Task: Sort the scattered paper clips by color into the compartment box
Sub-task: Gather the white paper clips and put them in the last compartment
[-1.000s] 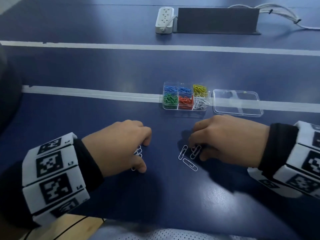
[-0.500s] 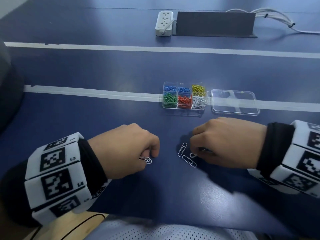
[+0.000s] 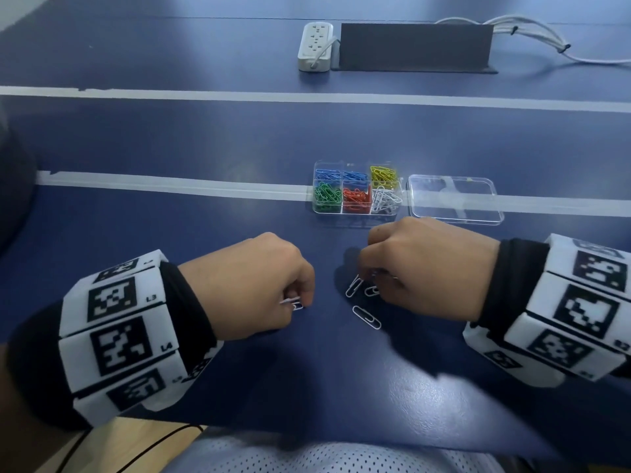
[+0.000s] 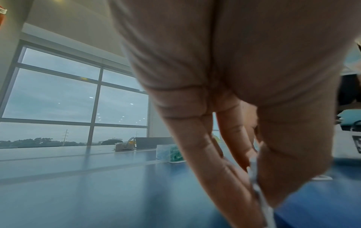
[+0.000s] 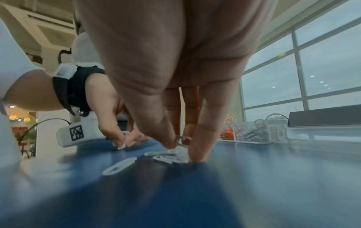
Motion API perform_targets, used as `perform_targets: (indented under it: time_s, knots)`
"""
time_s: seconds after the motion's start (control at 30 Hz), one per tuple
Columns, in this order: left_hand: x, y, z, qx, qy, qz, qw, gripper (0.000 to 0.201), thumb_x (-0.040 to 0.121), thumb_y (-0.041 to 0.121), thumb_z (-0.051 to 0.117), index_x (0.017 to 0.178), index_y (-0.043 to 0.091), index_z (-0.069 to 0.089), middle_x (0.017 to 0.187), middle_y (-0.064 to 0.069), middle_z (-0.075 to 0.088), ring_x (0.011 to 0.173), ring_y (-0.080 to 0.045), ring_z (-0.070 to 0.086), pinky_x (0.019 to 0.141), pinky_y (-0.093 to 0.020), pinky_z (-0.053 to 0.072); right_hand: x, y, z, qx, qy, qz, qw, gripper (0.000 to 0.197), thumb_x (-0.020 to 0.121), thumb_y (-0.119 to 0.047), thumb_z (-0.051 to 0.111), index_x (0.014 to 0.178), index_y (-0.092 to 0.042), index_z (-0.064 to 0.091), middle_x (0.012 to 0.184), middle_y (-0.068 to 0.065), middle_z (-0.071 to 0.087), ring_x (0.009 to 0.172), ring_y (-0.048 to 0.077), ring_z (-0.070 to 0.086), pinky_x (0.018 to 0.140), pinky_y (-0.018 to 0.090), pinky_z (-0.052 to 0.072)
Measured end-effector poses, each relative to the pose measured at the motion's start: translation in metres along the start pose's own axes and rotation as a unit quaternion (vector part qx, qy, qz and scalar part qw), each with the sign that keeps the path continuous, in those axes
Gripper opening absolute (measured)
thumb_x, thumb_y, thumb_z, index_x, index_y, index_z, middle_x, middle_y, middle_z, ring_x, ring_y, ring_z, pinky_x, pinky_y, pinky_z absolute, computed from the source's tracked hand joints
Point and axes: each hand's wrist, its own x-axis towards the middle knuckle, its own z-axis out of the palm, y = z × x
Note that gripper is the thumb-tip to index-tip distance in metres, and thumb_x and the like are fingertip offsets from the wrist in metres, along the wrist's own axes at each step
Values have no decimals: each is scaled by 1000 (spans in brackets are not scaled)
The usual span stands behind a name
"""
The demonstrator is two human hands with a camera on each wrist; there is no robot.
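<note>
A clear compartment box (image 3: 355,211) stands mid-table with blue, yellow, green, red and white clips sorted in its cells. My left hand (image 3: 295,302) pinches white paper clips (image 3: 293,303) just above the blue table; in the left wrist view the clips (image 4: 255,182) sit between thumb and fingers. My right hand (image 3: 370,279) pinches a white clip (image 5: 182,141) and its fingertips (image 5: 197,157) touch the table among loose white clips (image 3: 354,285). Another white clip (image 3: 366,317) lies apart, nearer to me.
The box's clear lid (image 3: 454,199) lies right of the box. A white power strip (image 3: 314,46) and a dark upright panel (image 3: 415,46) with cables (image 3: 532,39) stand at the far edge. White tape lines (image 3: 170,184) cross the table.
My left hand has gathered its white clips off the table and shifted right, towards the middle. My right hand has picked one clip from the small pile and stays over the rest.
</note>
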Motion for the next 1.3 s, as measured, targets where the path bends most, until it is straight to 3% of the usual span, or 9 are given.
perform_targets:
  time_s: [0.13, 0.23, 0.33, 0.5, 0.7, 0.9, 1.1, 1.2, 1.3]
  knots:
    - [9, 5, -10, -7, 26, 21, 999, 16, 75, 14, 56, 78, 28, 64, 59, 16, 51, 59, 1, 50, 67, -13, 44, -4, -3, 1, 22, -16, -24, 999, 25, 89, -30, 50, 114, -29, 58, 115, -6, 58, 105, 24, 59, 85, 35, 50]
    - [20, 11, -16, -1, 29, 37, 999, 15, 78, 15, 57, 77, 29, 63, 55, 15, 51, 54, 4, 47, 60, -5, 35, -6, -4, 3, 13, -15, -26, 999, 22, 89, -25, 48, 108, -32, 56, 111, -6, 60, 100, 27, 60, 77, 35, 52]
    - [31, 18, -20, -21, 41, 48, 998, 18, 78, 13, 60, 75, 31, 58, 63, 12, 62, 58, 2, 51, 64, -14, 42, -7, -3, 4, 6, -8, 0, 1000, 22, 85, -23, 46, 103, -31, 53, 106, -3, 59, 93, 30, 60, 67, 32, 45]
    - [46, 26, -20, -24, 52, 49, 997, 20, 80, 12, 61, 88, 30, 66, 72, 8, 67, 57, 6, 46, 67, -20, 41, -13, -2, 6, 34, -9, 19, 999, 22, 81, -20, 45, 98, -31, 53, 99, -1, 59, 90, 30, 61, 66, 31, 43]
    - [58, 35, -21, 1, 49, 51, 998, 27, 79, 5, 54, 87, 24, 71, 71, 5, 61, 69, -10, 51, 68, -22, 42, -18, -24, 12, 40, -8, 24, 999, 19, 88, -25, 41, 101, -19, 54, 113, 7, 53, 89, 36, 59, 70, 38, 49]
    - [60, 41, -17, 30, 8, 62, 998, 28, 83, 7, 46, 93, 18, 70, 92, -3, 71, 84, -18, 60, 81, -31, 50, -14, -23, 12, -18, -55, -16, 998, 22, 90, -9, 42, 108, -14, 53, 118, 6, 52, 80, 34, 53, 60, 33, 36]
    - [57, 41, -10, 77, -14, 88, 993, 11, 82, 13, 48, 77, 19, 56, 94, -8, 66, 90, -25, 59, 82, -36, 49, -20, -13, 9, -9, -47, -25, 999, 32, 90, -14, 38, 119, -26, 41, 120, 4, 53, 92, 33, 58, 62, 33, 33]
    - [55, 40, -9, 70, -19, 74, 995, 8, 79, 25, 61, 87, 23, 63, 92, 0, 64, 90, -21, 59, 82, -36, 49, -23, -7, 10, 15, -42, -18, 999, 43, 90, -14, 39, 126, -37, 35, 123, 0, 51, 96, 31, 59, 63, 32, 36]
    - [54, 42, -8, 57, -15, 63, 996, 7, 76, 22, 64, 74, 25, 58, 85, 1, 59, 88, -19, 59, 77, -32, 48, -23, -7, 6, 31, -33, -26, 999, 40, 93, -17, 36, 129, -33, 39, 128, 1, 49, 105, 32, 55, 68, 35, 40]
